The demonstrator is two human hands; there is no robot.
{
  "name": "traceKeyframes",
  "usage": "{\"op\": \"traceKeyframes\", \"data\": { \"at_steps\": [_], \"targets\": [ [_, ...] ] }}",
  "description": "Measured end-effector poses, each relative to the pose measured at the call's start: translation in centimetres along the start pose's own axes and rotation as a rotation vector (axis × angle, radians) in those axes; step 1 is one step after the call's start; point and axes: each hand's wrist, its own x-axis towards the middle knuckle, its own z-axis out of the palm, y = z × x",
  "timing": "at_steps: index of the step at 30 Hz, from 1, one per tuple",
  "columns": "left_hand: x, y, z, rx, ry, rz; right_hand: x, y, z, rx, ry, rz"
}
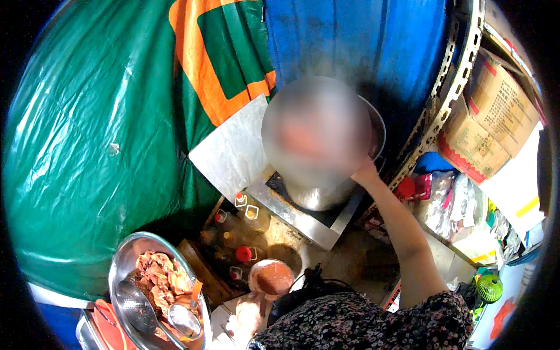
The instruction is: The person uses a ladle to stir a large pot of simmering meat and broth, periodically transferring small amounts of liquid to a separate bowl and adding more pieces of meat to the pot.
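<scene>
My left hand (pixel 247 317) grips a round tub (pixel 272 296) holding a reddish-brown paste or liquid, near my body. My right arm stretches forward, and my right hand (pixel 366 171) is at the right side of a large metal pot (pixel 315 198). A blurred patch covers the pot's inside and the right fingertips, so what they touch is hidden; something reddish shows faintly there. The pot stands on a metal stove (pixel 318 228). Left of my left hand, a big steel basin (pixel 121 252) contains brownish meat-like pieces (pixel 162 273), a perforated skimmer (pixel 135 303) and a ladle (pixel 184 319).
Several capped plastic bottles (pixel 252 213) crowd between stove and basin. A metal sheet (pixel 227 149) leans behind the stove, before a green tarp (pixel 87 169) and a blue sheet (pixel 350 41). Right of the pot, a slotted metal post (pixel 446 114) borders shelves with cardboard boxes (pixel 499 105).
</scene>
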Motion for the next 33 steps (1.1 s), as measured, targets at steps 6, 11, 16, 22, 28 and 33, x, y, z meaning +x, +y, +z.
{"op": "traceKeyframes", "data": {
  "at_steps": [6,11,16,22,28,33],
  "targets": [
    [0.0,0.3,-0.4,0.016,-0.061,-0.029,-4.0,1.3,-9.8,0.096,-0.006,0.264],
    [-0.1,-0.4,0.4,0.026,-0.031,0.013,-9.0,2.9,-14.4,-0.071,-0.033,0.244],
    [1.0,-0.1,-0.9,-0.011,-0.061,0.021,-11.1,2.2,-18.7,-0.156,-0.239,0.345],
    [1.2,-0.2,-0.8,0.019,0.056,0.053,-10.6,2.1,-20.0,-0.352,-0.396,0.252],
    [0.9,-0.3,-0.5,0.011,0.014,0.012,-8.9,4.7,-14.9,-0.288,-0.348,0.303],
    [1.2,0.1,-0.7,0.009,-0.009,-0.010,-7.5,8.6,-9.2,-0.078,-0.093,0.312]
  ]
}}
